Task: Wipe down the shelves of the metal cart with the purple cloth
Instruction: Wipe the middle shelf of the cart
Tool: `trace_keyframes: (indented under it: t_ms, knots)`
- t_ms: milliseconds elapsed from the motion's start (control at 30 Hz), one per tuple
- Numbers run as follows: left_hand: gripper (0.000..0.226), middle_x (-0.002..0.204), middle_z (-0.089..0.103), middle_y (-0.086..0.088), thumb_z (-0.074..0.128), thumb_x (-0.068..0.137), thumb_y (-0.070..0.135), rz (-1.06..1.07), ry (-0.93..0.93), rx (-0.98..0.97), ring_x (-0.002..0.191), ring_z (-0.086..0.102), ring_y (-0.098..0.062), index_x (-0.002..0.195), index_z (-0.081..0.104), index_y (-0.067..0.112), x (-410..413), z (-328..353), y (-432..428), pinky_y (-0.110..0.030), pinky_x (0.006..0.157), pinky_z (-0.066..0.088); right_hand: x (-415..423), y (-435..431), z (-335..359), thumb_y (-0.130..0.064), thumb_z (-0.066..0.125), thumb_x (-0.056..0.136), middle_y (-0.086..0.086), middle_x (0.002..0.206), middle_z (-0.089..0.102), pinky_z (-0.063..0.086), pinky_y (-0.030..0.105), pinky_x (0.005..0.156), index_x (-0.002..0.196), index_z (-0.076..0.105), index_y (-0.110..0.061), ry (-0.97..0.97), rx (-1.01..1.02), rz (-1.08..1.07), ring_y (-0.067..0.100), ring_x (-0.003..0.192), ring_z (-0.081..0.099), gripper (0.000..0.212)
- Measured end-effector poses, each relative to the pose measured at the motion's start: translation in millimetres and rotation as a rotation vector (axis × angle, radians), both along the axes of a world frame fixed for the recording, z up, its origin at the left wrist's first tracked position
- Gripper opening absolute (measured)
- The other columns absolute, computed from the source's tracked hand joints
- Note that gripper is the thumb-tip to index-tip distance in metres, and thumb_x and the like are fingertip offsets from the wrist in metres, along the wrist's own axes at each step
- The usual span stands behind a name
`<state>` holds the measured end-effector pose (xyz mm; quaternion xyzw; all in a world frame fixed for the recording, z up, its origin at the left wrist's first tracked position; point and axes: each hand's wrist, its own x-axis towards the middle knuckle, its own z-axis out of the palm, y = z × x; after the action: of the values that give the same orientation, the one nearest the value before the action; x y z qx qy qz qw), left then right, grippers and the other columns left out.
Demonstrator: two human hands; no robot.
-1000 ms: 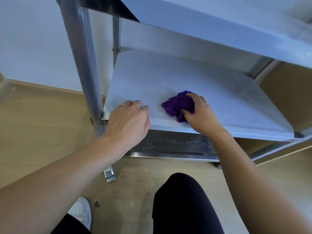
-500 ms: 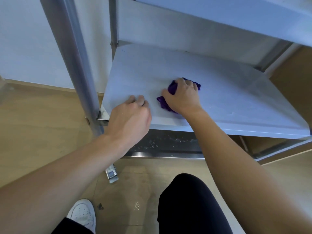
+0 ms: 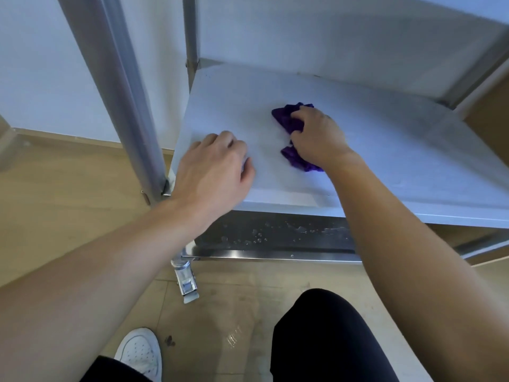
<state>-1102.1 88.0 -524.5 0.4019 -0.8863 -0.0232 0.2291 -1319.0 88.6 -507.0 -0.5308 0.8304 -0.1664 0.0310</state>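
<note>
Ideally the right hand, clutching the purple cloth at frame centre, sweeps overlapping strokes across the shelf toward frame right; the left hand, curled and empty, braces.

Bare shelf lies open rightward — corner post blocks the left edge.

1 purple cloth, 1 L hand, 1 R hand, 2 posts, 1 shoe, poss. 3 shelves
</note>
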Motion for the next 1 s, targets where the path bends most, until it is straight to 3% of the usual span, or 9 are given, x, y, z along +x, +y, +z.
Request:
trace_keyframes:
  t_ms: [100,200,367,433,533,700,833,1000]
  knots:
    - [0.029,0.103,0.061,-0.005,0.044,0.093,0.029,-0.007,0.029,0.005,0.093,0.057,-0.026,0.099,0.064,0.009,0,-6,2,-0.039,0.082,0.050,-1,-10,-4,-0.007,0.042,0.081,0.007,0.111,0.057,0.035,0.030,0.068,0.099,0.056,-0.014,0.008,-0.048,-0.059,0.024,0.094,0.048,0.023]
    - [0.029,0.103,0.060,-0.007,0.044,0.092,0.025,-0.012,0.028,0.005,0.092,0.057,-0.026,0.103,0.063,0.007,0,-9,3,-0.039,0.085,0.048,4,-29,-5,-0.014,0.043,0.085,0.006,0.105,0.059,0.037,0.029,0.068,0.096,0.058,-0.013,-0.047,-0.084,-0.032,0.028,0.100,0.053,0.019]
    - [0.029,0.098,0.058,-0.009,0.040,0.089,0.022,0.015,0.011,0.006,0.090,0.054,-0.029,0.098,0.062,0.006,-2,-9,4,-0.042,0.085,0.046,53,-51,0,-0.016,0.050,0.085,0.005,0.119,0.065,0.046,0.029,0.081,0.114,0.065,-0.020,-0.049,-0.117,0.240,0.027,0.111,0.058,0.033]
    - [0.030,0.096,0.057,-0.009,0.037,0.088,0.022,0.012,0.006,0.004,0.087,0.053,-0.029,0.095,0.061,0.006,-3,-8,5,-0.043,0.083,0.046,70,-57,-1,-0.009,0.049,0.083,0.006,0.109,0.066,0.048,0.032,0.075,0.105,0.066,-0.016,-0.045,-0.094,0.310,0.027,0.104,0.059,0.030]
    - [0.034,0.095,0.057,-0.009,0.033,0.087,0.023,0.002,0.014,0.004,0.085,0.053,-0.029,0.096,0.061,0.006,-2,-7,5,-0.043,0.082,0.047,69,-57,-3,-0.003,0.045,0.083,0.008,0.104,0.063,0.041,0.030,0.066,0.094,0.060,-0.014,-0.032,-0.088,0.210,0.026,0.097,0.057,0.022]
    - [0.033,0.101,0.060,-0.007,0.037,0.089,0.022,-0.005,0.027,0.022,0.090,0.056,-0.027,0.103,0.063,0.007,-2,-8,6,-0.041,0.086,0.047,23,-38,-4,-0.008,0.047,0.084,0.014,0.119,0.059,0.053,0.038,0.089,0.118,0.061,-0.016,-0.076,-0.098,-0.039,0.031,0.113,0.056,0.037]
    - [0.031,0.103,0.061,-0.007,0.039,0.089,0.020,0.004,0.018,0.024,0.091,0.057,-0.028,0.104,0.063,0.006,-1,-8,7,-0.041,0.085,0.048,-26,-19,-5,-0.010,0.054,0.083,0.015,0.129,0.054,0.048,0.033,0.088,0.128,0.057,-0.018,-0.113,-0.122,-0.251,0.034,0.116,0.054,0.046]
    - [0.032,0.099,0.060,-0.008,0.036,0.090,0.021,0.026,-0.002,0.025,0.089,0.056,-0.028,0.101,0.062,0.006,-4,-7,7,-0.041,0.084,0.047,-22,-32,-6,-0.010,0.049,0.086,0.012,0.124,0.060,0.053,0.034,0.086,0.122,0.061,-0.014,-0.136,-0.194,-0.248,0.032,0.113,0.056,0.038]
